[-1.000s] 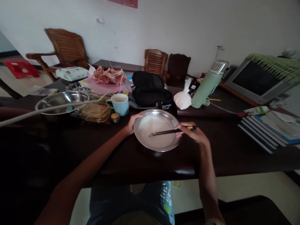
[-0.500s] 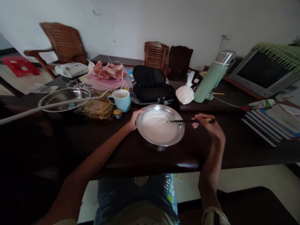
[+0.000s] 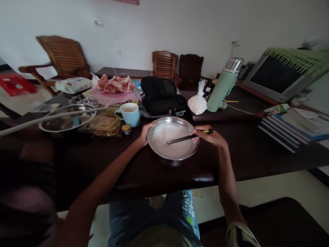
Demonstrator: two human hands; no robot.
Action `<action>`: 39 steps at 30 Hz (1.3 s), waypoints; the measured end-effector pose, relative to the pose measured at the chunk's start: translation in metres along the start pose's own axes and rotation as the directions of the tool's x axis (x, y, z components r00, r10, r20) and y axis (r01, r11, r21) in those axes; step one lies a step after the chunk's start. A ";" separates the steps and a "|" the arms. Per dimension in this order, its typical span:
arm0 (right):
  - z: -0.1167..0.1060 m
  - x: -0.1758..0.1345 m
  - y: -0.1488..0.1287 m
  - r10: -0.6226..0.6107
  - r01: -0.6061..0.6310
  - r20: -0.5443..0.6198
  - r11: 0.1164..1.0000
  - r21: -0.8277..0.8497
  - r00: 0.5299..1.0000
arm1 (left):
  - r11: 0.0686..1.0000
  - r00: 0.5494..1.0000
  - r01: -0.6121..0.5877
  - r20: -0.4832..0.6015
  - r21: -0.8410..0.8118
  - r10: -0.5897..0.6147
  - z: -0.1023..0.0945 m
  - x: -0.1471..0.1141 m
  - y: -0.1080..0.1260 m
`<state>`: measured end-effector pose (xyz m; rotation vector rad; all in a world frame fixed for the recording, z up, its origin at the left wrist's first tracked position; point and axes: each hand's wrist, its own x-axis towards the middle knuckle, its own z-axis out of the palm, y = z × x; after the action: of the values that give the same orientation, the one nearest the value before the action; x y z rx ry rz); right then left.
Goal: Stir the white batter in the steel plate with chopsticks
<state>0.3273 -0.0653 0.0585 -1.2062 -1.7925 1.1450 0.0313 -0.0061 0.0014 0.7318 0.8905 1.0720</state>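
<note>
On my head feed: right hand [image 3: 208,135] pinching a pair of dark chopsticks [image 3: 180,140], tips pointing left, at the pale mixture [image 3: 177,148]. Can't tell how deep. Mixture's in the metal bowl [image 3: 173,157], near side of the dark table [image 3: 246,151], between both hands. Left hand [image 3: 145,134] touches the bowl's left rim; fingers part-hidden, so I can't tell pinching or just resting. Far left of bowl: blue mug [image 3: 131,116], small jar [image 3: 126,129] just beside it. Far right: tied bag of white powder [image 3: 197,104], green flask [image 3: 221,90], tilted in my view.
</note>
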 end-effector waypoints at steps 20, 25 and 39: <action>-0.006 -0.010 0.002 -0.021 0.016 -0.045 0.994 -0.106 0.999 | 1.000 1.000 0.020 -0.013 -0.002 -0.020 -0.010 0.010 -0.008; -0.006 -0.005 0.005 -0.111 0.035 -0.313 0.971 -0.237 0.943 | 0.998 0.995 -0.030 0.092 -0.051 0.035 -0.011 0.012 -0.011; -0.008 -0.010 0.011 -0.105 0.070 -0.195 0.981 -0.179 0.975 | 0.999 0.999 -0.010 0.046 -0.032 0.012 -0.004 0.004 -0.004</action>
<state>0.3411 -0.0708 0.0509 -1.2793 -1.7950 0.7997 0.0307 -0.0037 -0.0049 0.7334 0.8289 1.0727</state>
